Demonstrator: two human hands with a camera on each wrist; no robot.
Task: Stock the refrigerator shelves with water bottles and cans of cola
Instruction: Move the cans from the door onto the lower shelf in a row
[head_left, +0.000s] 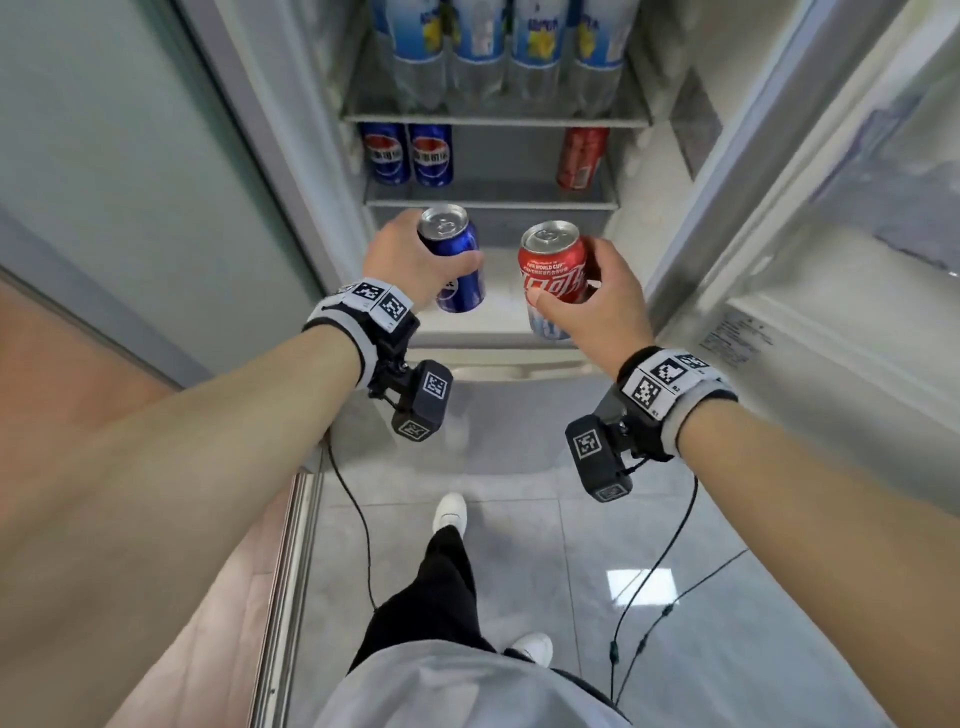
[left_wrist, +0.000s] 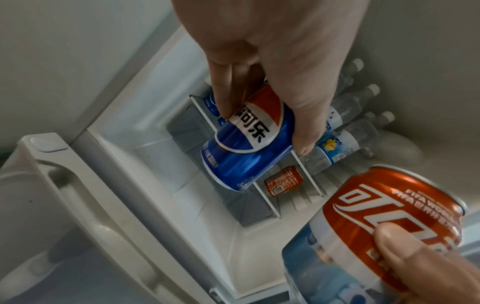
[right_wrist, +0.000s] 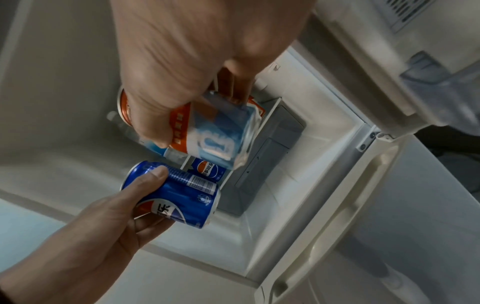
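My left hand (head_left: 415, 260) grips a blue cola can (head_left: 457, 260) upright in front of the open refrigerator; the same blue cola can (left_wrist: 249, 144) fills the left wrist view. My right hand (head_left: 597, 296) grips a red cola can (head_left: 553, 275) beside it, and the red cola can (right_wrist: 218, 133) also shows in the right wrist view. Both cans hang just below and in front of the lower shelf (head_left: 491, 200). On that shelf stand two blue cans (head_left: 408, 153) at the left and one red can (head_left: 582, 156) at the right. Several water bottles (head_left: 498, 47) line the upper shelf.
The refrigerator door (head_left: 831, 234) stands open at the right, with its inner trays. A wall (head_left: 104, 156) bounds the left side. Below is a second closed door with a handle (left_wrist: 91, 205). Grey floor tiles, cables and my legs are underneath.
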